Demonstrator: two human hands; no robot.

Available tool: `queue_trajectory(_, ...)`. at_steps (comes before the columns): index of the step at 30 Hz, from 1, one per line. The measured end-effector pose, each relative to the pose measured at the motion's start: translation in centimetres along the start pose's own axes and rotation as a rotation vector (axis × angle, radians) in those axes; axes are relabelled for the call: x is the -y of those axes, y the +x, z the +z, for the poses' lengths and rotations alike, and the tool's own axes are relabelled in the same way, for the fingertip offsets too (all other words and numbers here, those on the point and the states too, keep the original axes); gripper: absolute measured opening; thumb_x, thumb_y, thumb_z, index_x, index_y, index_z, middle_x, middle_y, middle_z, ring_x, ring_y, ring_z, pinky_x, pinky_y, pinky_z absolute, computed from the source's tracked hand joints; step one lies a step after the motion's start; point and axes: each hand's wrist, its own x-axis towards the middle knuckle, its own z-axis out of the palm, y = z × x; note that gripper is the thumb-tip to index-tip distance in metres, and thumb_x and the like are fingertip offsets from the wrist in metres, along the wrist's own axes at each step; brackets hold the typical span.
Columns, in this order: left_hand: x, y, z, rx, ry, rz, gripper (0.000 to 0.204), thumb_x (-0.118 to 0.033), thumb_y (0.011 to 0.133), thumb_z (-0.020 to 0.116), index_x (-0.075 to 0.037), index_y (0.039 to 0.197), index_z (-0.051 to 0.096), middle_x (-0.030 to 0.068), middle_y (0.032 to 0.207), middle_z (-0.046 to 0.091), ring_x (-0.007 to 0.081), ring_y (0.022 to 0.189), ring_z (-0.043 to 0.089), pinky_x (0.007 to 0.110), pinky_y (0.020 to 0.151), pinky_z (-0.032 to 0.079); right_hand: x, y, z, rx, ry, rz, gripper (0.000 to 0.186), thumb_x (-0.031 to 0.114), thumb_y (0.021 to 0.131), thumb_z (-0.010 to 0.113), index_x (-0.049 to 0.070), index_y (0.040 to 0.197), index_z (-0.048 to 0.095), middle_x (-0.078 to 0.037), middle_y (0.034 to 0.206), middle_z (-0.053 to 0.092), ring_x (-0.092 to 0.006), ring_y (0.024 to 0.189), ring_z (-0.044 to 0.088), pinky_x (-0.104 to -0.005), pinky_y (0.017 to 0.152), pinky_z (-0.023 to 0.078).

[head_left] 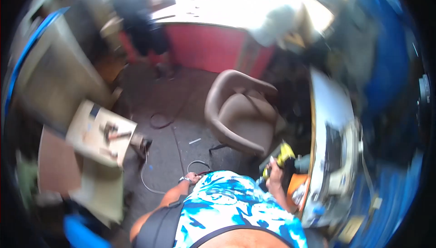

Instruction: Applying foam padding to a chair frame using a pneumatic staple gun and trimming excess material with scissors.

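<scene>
My right hand (274, 173) grips a yellow-and-black power drill (284, 152) low at my right side, beside the edge of a white work table. My left hand (193, 177) is curled at my waist, next to a dark red cord or cloth; what it holds is too small and blurred to make out. A hammer (119, 135) and other small tools lie on a pale board (91, 130) to my left. A sewing machine (343, 152) sits in the white table (324, 91) on my right.
A tan armchair (240, 116) stands ahead. Another person (136, 16) stands at a red-fronted bench (204, 48) at the back. Cords and a hose loop lie on the dark floor (172, 100). Large panels (54, 70) lean at the left; blue material (386, 57) is at the right.
</scene>
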Motion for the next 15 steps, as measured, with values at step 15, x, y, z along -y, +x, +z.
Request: queue_trajectory(15,-18.3,0.7,-1.7,0.526,0.105,0.506,0.063,-0.06,0.104,0.057,0.001,0.115,0.069,0.0076,0.091,0.07,0.0136,0.084,0.063,0.035,0.075,0.053,1.7,-10.3,-2.0,-0.395,-0.193,-0.365,0.03,0.03,0.094,0.079,0.007,0.112,0.072,0.0,0.082,0.07,-0.0092,0.073,0.066,-0.0289,0.067,0.053)
